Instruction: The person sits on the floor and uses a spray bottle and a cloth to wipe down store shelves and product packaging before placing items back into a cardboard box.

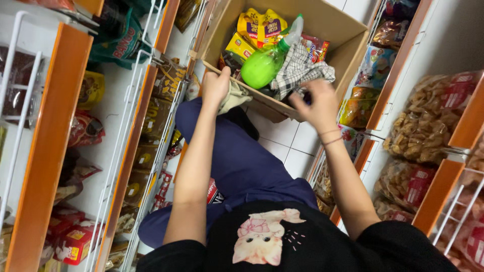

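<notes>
Shelves (50,131) of packets are seen at the far left; next, the left hand (216,86) is closed on a beige cloth (237,96) at the near rim of a cardboard box (348,48); inside lie a green spray bottle (263,64) and a checked cloth (298,70), onto which the right hand (318,105) is lowered, fingers bent; whether it is gripped cannot be told

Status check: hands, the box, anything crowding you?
Left hand grips box edge with beige cloth. Right hand on checked cloth. Green spray bottle lies between.
</notes>
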